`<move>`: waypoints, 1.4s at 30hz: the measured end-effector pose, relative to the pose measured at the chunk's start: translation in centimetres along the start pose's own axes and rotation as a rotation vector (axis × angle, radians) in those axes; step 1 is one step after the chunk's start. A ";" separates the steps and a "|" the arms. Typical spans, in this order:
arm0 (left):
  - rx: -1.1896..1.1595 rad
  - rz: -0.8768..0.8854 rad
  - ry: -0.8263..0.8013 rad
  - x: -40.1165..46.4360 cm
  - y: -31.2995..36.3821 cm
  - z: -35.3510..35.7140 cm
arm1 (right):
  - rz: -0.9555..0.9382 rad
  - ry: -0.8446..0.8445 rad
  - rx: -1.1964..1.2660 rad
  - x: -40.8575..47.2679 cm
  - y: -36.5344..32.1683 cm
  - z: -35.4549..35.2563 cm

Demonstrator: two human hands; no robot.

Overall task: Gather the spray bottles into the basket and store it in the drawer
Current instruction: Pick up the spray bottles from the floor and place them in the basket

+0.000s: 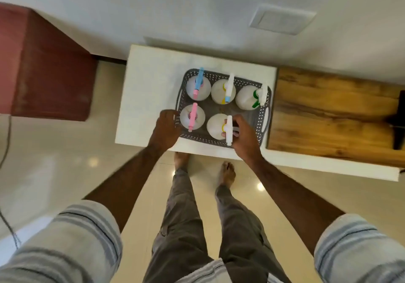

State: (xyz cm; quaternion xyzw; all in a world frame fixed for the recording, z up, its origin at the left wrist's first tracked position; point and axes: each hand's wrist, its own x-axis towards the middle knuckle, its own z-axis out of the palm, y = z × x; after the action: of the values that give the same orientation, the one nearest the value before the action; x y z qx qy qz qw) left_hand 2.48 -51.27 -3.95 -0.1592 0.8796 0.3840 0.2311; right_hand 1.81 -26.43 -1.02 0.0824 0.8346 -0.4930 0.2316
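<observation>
Our left hand [167, 127] gripping basket [262, 127] left rim, right hand [243, 136] clamped on near-right spray bottle [217, 127], white surface [149, 81].

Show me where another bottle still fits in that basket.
One free patch: the near right corner of the basket, bordered by the white-topped bottle under the right hand and the green-trigger bottle behind. The other slots are crowded. The left hand holds the basket's left rim.

Perforated grey plastic basket [262, 127], glossy floor tiles [54, 173], matt wood-grain top [328, 112].
</observation>
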 end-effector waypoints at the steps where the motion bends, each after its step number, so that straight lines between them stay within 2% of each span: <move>1: -0.013 -0.001 -0.016 1.0 -0.3 -0.1 | 0.006 0.018 0.009 0.3 0.2 0.4; 5: -0.012 0.078 -0.132 3.3 -1.0 -0.4 | 0.042 0.049 0.057 1.1 0.5 1.8; 8: -0.017 0.058 -0.185 4.2 -1.0 -0.4 | 0.068 0.042 0.083 1.6 0.4 2.4; 14: -0.017 0.064 -0.221 4.4 -1.0 -0.7 | 0.068 0.016 -0.042 2.4 0.0 2.5; 16: 0.074 0.075 -0.206 3.8 -0.9 -1.1 | 0.067 0.001 -0.086 2.1 -0.2 2.1; 20: 0.449 0.082 -0.113 1.5 -0.1 -2.0 | 0.126 0.072 -0.167 0.1 -0.3 0.3; 22: 0.561 0.077 -0.169 0.0 0.5 -2.3 | 0.152 0.099 -0.181 -1.9 -0.2 -0.8; 24: 0.668 0.096 -0.313 -2.0 1.3 -1.7 | 0.164 0.115 -0.217 -4.6 0.5 -2.1; 27: 0.829 0.272 -0.493 -5.2 3.1 0.8 | 0.150 0.100 -0.374 -9.0 2.5 -4.2; 30: 0.905 0.445 -0.552 -8.3 6.5 5.3 | 0.163 0.055 -0.556 -14.3 6.0 -6.6; 34: 1.083 0.727 -0.528 -13.7 12.8 12.8 | 0.231 0.109 -0.616 -22.9 11.8 -10.2; 39: 1.243 1.024 -0.476 -24.6 22.4 24.7 | 0.343 0.236 -0.584 -36.7 20.4 -16.7; 42: 1.295 1.123 -0.500 -30.1 26.5 31.3 | 0.411 0.296 -0.530 -43.1 24.9 -20.1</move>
State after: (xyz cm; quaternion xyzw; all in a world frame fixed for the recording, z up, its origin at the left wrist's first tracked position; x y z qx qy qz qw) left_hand 24.62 -7.39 9.19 0.5452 0.7963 -0.1082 0.2386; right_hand 42.63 7.20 7.78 0.2560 0.9238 -0.1857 0.2158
